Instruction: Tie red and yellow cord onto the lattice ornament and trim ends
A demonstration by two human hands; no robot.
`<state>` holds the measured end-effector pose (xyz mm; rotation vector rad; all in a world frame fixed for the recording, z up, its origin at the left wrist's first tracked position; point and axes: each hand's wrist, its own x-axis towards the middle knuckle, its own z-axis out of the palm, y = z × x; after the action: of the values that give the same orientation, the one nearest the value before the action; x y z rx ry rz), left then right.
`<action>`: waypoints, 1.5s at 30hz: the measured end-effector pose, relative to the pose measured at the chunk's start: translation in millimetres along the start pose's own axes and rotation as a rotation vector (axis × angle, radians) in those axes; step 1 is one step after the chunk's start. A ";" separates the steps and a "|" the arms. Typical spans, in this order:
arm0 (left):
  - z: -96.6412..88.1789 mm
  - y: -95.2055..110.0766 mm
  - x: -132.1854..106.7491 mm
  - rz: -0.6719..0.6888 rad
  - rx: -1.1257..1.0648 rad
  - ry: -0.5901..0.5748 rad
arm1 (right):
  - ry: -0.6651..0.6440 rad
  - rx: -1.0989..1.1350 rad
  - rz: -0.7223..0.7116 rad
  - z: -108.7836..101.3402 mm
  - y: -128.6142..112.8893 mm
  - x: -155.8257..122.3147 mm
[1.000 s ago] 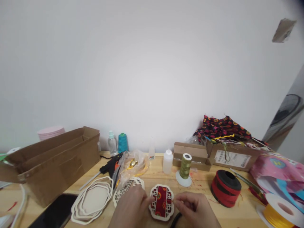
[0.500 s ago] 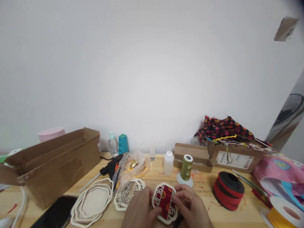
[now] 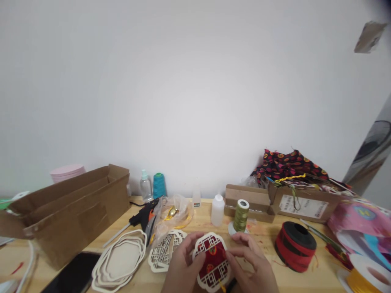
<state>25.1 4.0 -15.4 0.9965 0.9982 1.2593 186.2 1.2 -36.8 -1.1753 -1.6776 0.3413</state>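
Note:
A scalloped wooden lattice frame (image 3: 210, 238) backed with dark red patterned cloth (image 3: 214, 257) is held up between my hands. My left hand (image 3: 185, 262) grips its left edge, thumb across the front. The fingertips of my right hand (image 3: 252, 262) pinch the right edge. A bit of yellow cord (image 3: 222, 287) shows at the frame's lower edge. Left of my left hand lie more lattice pieces (image 3: 160, 254), partly hidden by it. Farther left is a stack of plain scalloped wooden frames (image 3: 122, 258).
Behind the hands stand a white squeeze bottle (image 3: 218, 211) and an olive thread spool (image 3: 241, 215). A red ribbon roll (image 3: 295, 246) and yellow cord spool (image 3: 366, 274) lie right. To the left are a glue gun (image 3: 145, 215), phone (image 3: 73, 272) and long cardboard box (image 3: 82, 215).
The lattice frame has turned between my hands, and its lattice bands now run along the top and bottom. Yellow cord has come into view below it. My left thumb sits higher on its front.

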 end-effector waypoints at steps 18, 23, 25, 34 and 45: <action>5.1 -4.5 -6.4 -0.017 -0.158 -0.063 | 0.020 -0.317 -0.448 -7.2 -10.8 0.3; 6.3 -2.5 -8.7 -0.007 -0.142 -0.013 | 0.040 -0.183 -0.424 -5.2 -9.0 -1.8; 7.3 -1.2 -9.5 0.000 -0.139 -0.005 | 0.032 -0.168 -0.427 -4.9 -8.7 -2.5; 17.2 -2.9 -15.5 0.046 -0.018 0.106 | 0.049 -0.170 -0.416 -1.6 -9.5 -4.4; 16.5 -6.8 -16.4 0.095 0.128 0.145 | 0.111 -0.159 -0.410 -1.4 -17.1 -5.2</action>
<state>41.9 -13.4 -16.8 1.0727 1.1670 1.3755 178.2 -11.8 -27.3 -0.9134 -1.8210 -0.1122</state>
